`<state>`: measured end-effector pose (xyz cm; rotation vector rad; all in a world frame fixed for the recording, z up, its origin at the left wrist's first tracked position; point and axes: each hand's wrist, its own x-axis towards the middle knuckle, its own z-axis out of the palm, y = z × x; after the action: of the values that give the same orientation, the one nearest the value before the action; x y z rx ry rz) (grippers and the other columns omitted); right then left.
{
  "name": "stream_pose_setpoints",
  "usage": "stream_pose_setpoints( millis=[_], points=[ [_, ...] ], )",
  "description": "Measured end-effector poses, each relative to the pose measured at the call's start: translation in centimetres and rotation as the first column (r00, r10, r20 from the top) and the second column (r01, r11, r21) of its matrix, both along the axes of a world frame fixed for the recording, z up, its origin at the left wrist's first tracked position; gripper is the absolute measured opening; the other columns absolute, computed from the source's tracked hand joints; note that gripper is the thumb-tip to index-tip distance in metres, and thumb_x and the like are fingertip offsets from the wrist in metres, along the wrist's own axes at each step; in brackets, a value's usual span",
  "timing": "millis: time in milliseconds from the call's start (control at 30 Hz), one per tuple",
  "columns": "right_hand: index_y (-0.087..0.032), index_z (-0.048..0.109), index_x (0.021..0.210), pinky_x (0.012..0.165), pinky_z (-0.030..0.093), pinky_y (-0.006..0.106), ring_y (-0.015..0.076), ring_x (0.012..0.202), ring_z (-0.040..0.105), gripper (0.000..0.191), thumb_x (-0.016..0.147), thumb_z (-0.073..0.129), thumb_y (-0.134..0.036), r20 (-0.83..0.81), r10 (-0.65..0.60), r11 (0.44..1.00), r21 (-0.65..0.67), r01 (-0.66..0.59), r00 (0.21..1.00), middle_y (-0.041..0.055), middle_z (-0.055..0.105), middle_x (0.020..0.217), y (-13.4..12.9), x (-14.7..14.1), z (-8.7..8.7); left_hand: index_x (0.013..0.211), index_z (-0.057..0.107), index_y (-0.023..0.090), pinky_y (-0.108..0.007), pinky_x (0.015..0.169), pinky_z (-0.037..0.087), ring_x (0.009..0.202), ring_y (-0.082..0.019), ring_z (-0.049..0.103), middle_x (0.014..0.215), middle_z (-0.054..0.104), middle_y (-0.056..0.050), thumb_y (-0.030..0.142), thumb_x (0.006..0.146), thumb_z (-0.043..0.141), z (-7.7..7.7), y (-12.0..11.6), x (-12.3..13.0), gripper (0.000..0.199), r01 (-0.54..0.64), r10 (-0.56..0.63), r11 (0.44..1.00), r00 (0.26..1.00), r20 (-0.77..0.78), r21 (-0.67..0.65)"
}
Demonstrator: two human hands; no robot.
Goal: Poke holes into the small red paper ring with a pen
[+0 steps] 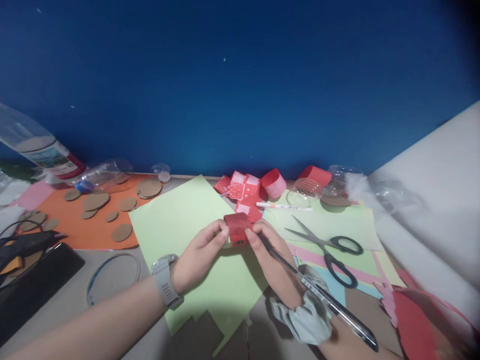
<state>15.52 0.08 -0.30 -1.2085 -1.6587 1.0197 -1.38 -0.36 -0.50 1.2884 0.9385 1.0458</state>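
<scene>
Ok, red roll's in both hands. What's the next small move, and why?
I'd probably let the left hand steady the red roll and bring the pen tip to it: the right hand has the pen as well as the roll's edge, and the roll bears dark marks.

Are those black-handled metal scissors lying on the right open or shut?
Open: the black-handled metal scissors show their two blades spread in a narrow V, tips apart.

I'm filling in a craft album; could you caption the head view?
Two hands hold a small red paper piece over green paper, open scissors lying to the right.
</scene>
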Motion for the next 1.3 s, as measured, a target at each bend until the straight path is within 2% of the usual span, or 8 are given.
stream_pose_setpoints(
  millis=[133,267,367,467,600,700,900,1300],
  points=[
    [-0.02,0.047,0.076,0.068,0.035,0.024,0.0127,0.073,0.046,0.027,0.097,0.047,-0.038,0.006,-0.024,1.0,0.007,0.024,1.0,-0.0025,0.046,0.078,0.0,0.0,0.1,0.085,0.05,0.017,-0.027,0.079,0.038,0.079,-0.013,0.046,0.082,0.051,-0.001,0.038,0.099,0.041,-0.1,-0.1,0.0,0.027,-0.091,0.09,0.995,0.996,-0.009,-0.04],
    [-0.02,0.046,0.074,0.066,0.034,0.025,0.0128,0.07,0.045,0.029,0.097,0.047,-0.037,0.025,-0.064,0.998,0.022,0.064,0.998,-0.0023,0.045,0.075,0.0,0.0,0.4,0.083,0.05,0.018,-0.025,0.074,0.037,0.074,-0.012,0.045,0.078,0.049,0.001,0.036,0.099,0.041,-0.2,0.0,-0.1,0.026,-0.273,0.274,0.961,0.96,-0.054,0.033],
    [-0.02,0.046,0.073,0.064,0.032,0.026,0.013,0.068,0.043,0.03,0.097,0.047,-0.038,0.034,-0.091,0.996,0.018,0.091,0.995,-0.0023,0.044,0.073,0.0,-0.1,0.7,0.082,0.053,0.018,-0.024,0.073,0.037,0.074,-0.012,0.046,0.078,0.049,0.001,0.037,0.101,0.036,-0.1,0.0,-0.2,0.031,-0.335,0.341,0.939,0.938,-0.065,0.08],
    [-0.019,0.048,0.072,0.064,0.032,0.027,0.0132,0.066,0.042,0.031,0.096,0.048,-0.04,0.015,-0.118,0.993,-0.017,0.118,0.993,-0.0022,0.045,0.072,0.0,-0.1,0.9,0.087,0.058,0.019,-0.025,0.076,0.039,0.079,-0.012,0.049,0.083,0.054,0.0,0.039,0.101,0.034,0.2,-0.2,-0.3,0.035,-0.295,0.309,0.946,0.947,-0.09,0.137],
    [-0.02,0.049,0.074,0.061,0.031,0.027,0.0128,0.063,0.04,0.033,0.095,0.048,-0.045,-0.041,-0.176,0.978,-0.123,0.17,0.984,-0.003,0.046,0.07,0.1,0.1,1.2,0.096,0.063,0.019,-0.028,0.088,0.041,0.095,-0.016,0.056,0.1,0.061,-0.004,0.035,0.096,0.048,0.6,-0.4,-0.2,0.022,-0.198,0.226,0.963,0.963,-0.147,0.185],
    [-0.02,0.051,0.076,0.06,0.03,0.026,0.0127,0.061,0.039,0.033,0.095,0.048,-0.046,-0.031,-0.188,0.973,-0.143,0.182,0.982,-0.0038,0.046,0.067,0.1,0.2,1.3,0.1,0.065,0.019,-0.031,0.094,0.042,0.102,-0.018,0.058,0.106,0.064,-0.006,0.029,0.091,0.058,0.5,-0.6,-0.2,0.015,-0.203,0.245,0.954,0.952,-0.184,0.222],
    [-0.02,0.05,0.075,0.059,0.029,0.027,0.0122,0.059,0.038,0.033,0.094,0.049,-0.047,-0.013,-0.186,0.972,-0.148,0.182,0.983,-0.0043,0.047,0.068,0.2,0.0,1.2,0.093,0.066,0.018,-0.032,0.089,0.044,0.096,-0.018,0.06,0.099,0.066,-0.007,0.029,0.09,0.059,0.2,-0.5,-0.1,0.014,-0.22,0.271,0.948,0.937,-0.22,0.229],
    [-0.02,0.048,0.074,0.06,0.029,0.028,0.0136,0.062,0.039,0.034,0.094,0.047,-0.048,0.002,-0.17,0.974,-0.148,0.169,0.985,-0.0033,0.045,0.068,0.1,0.1,1.2,0.093,0.066,0.018,-0.032,0.091,0.044,0.097,-0.019,0.06,0.1,0.067,-0.007,0.031,0.093,0.056,0.5,-0.4,0.1,0.017,-0.231,0.267,0.956,0.939,-0.218,0.179]
  ],
)
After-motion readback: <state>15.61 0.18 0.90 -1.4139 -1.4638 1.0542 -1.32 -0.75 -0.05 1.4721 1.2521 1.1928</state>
